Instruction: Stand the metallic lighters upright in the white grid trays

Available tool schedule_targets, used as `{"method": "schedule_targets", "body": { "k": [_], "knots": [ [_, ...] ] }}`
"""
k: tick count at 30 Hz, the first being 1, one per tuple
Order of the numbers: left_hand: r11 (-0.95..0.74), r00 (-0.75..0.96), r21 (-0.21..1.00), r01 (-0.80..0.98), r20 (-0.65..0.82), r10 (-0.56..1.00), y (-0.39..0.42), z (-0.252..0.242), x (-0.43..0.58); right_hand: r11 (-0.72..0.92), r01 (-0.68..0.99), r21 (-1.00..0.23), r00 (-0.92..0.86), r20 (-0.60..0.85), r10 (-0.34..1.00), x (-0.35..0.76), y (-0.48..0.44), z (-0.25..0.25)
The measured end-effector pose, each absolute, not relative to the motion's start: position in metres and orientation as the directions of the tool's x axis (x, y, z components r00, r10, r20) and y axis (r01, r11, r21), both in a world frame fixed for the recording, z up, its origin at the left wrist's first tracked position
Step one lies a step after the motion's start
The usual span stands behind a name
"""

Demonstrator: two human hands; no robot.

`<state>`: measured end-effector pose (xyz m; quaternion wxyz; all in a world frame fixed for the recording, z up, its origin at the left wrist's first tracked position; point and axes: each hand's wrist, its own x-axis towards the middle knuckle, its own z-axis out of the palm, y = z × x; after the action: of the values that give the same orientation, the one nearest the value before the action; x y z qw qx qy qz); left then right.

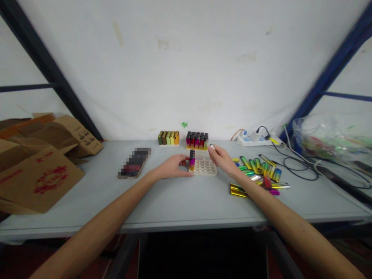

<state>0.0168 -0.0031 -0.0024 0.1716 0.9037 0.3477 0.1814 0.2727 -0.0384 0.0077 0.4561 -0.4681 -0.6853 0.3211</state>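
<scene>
The right hand [221, 158] has its grip pinched on a lighter [212, 146] near the white tray's [205, 171] back right corner. Upright lighters [192, 162] stand at the tray's left end beside the left hand [173, 166], whose grip I cannot tell; loose lighters [258, 166] lie right of the tray.

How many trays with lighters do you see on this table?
3. The front tray is beside the left hand; the back-left tray and back-right tray stand near the wall. Others could be hidden behind the cardboard.
</scene>
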Motion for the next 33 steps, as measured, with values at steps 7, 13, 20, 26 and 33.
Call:
{"method": "schedule_targets", "body": {
  "k": [7, 13, 20, 26, 33],
  "knots": [
    [-0.688, 0.677, 0.422, 0.591, 0.204, 0.707, -0.005, -0.003, 0.02, 0.35, 0.569, -0.745, -0.038, 0.401, 0.915, 0.27, -0.04, 0.009],
    [-0.682, 0.66, 0.404, 0.609, 0.218, 0.719, -0.008, -0.004, 0.023, 0.337, 0.601, -0.725, 0.017, 0.433, 0.901, 0.273, -0.036, 0.006],
    [-0.679, 0.645, 0.403, 0.614, 0.241, 0.726, -0.007, -0.008, 0.024, 0.381, 0.587, -0.715, -0.028, 0.452, 0.892, 0.272, -0.039, 0.008],
    [-0.695, 0.681, 0.415, 0.588, 0.21, 0.701, -0.004, -0.006, 0.021, 0.508, 0.519, -0.688, -0.186, 0.489, 0.852, 0.274, -0.043, 0.01],
    [-0.705, 0.697, 0.403, 0.583, 0.198, 0.689, -0.004, -0.005, 0.02, 0.593, 0.574, -0.566, -0.307, 0.522, 0.796, 0.271, -0.051, 0.017]
  ]
}}
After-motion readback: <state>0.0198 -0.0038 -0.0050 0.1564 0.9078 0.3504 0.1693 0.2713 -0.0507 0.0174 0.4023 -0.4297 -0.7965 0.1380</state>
